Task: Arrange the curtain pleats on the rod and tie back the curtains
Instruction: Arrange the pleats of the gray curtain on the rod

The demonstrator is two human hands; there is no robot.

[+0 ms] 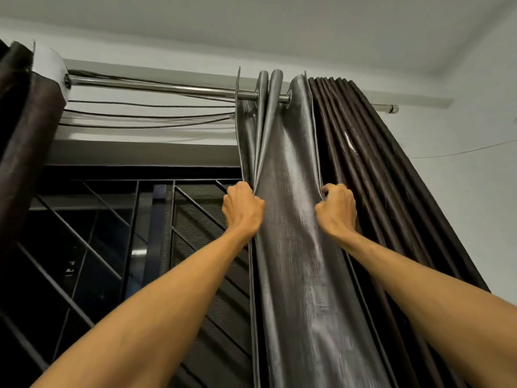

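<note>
Left hand (242,210) and right hand (337,210) each hold a closed grip on opposite fold edges of the grey-backed curtain (291,219), which hangs gathered on the steel rod (167,89) beside the grilled window (112,247).

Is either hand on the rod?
No, the left hand and the right hand both grip folds of the curtain, well below the rod.
</note>
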